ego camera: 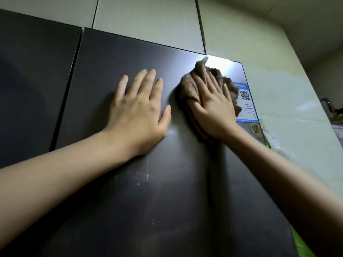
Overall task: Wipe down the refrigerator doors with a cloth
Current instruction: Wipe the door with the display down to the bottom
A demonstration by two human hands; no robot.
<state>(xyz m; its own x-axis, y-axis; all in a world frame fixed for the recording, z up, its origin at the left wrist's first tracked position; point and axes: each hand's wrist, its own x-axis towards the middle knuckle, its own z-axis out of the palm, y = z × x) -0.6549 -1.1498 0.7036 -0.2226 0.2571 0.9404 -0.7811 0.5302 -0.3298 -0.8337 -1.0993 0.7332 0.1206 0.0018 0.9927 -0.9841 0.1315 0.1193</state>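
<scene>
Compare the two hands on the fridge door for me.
The left hand lies bare on the dark door; the right hand presses a brown cloth against it. The left hand sits mid-door; the right hand is near its top right corner, beside the sticker. Both are flat, fingers straight.

A dark refrigerator door [141, 191] fills the frame, a second dark door [33, 89] adjoining at nine o'clock. A left hand [141, 108] lies flat on it. At three o'clock from that hand, a right hand [213, 108] presses a brown cloth [189, 86] to the surface. A blue-and-white QR-code sticker [246, 104] sits at the door's two o'clock edge.
</scene>
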